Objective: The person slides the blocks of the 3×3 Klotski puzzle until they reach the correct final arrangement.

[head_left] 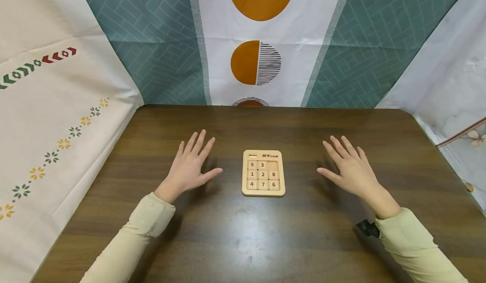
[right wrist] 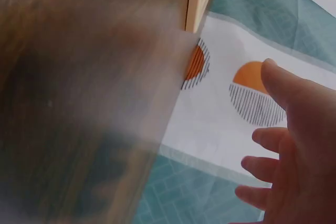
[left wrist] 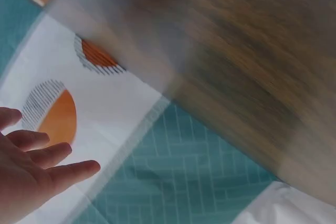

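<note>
A wooden number sliding puzzle lies flat at the middle of the table, its edge also showing at the top of the right wrist view. Its tiles read 5, 3 and a gap in the top row, then 1, 2, 8, then 4, 7, 6. To the left of it my left hand is held over the table, fingers spread and nothing in it. My right hand is on the other side, apart from the puzzle, its fingers also spread and holding nothing. Both wrist views show these hands with straight, loose fingers.
The brown wooden table has a straight far edge against a teal and white hanging cloth. White patterned cloths hang at the left and the right. A small black object sits by the right cuff.
</note>
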`<control>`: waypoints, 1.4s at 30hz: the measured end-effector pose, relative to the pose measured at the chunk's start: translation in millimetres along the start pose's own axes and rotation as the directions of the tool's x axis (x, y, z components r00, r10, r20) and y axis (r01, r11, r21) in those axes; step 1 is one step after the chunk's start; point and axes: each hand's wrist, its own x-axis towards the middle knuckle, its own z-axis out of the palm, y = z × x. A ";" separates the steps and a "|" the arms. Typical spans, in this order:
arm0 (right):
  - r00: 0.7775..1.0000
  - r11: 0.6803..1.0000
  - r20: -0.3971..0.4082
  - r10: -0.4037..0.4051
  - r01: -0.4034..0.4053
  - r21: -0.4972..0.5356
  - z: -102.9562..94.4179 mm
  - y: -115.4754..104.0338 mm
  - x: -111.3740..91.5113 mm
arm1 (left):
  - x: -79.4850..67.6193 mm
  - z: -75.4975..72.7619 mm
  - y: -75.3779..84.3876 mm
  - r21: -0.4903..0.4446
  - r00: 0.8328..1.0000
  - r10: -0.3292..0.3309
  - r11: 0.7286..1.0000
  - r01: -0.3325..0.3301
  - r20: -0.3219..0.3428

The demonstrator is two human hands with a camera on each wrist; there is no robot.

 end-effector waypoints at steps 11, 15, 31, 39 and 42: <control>0.995 0.996 0.050 -0.085 0.084 0.012 14.1 -15.9 15.6 | 22.8 15.8 18.5 0.022 0.986 0.122 0.992 -0.125 0.118; 0.991 0.992 0.045 -0.126 0.125 0.024 18.3 -21.3 19.6 | 28.8 20.0 25.1 0.029 0.972 0.170 0.984 -0.177 0.160; 0.943 0.961 0.183 -0.277 0.268 0.070 31.1 -48.6 33.9 | 42.3 33.6 41.1 -0.074 0.890 0.236 0.971 -0.225 0.389; 0.914 0.943 0.231 -0.334 0.322 0.087 34.9 -60.6 36.9 | 43.3 38.1 44.8 -0.040 0.863 0.206 0.977 -0.212 0.462; 0.905 0.941 0.261 -0.337 0.326 0.085 34.9 -63.0 37.6 | 44.4 37.5 46.1 -0.044 0.863 0.204 0.977 -0.207 0.462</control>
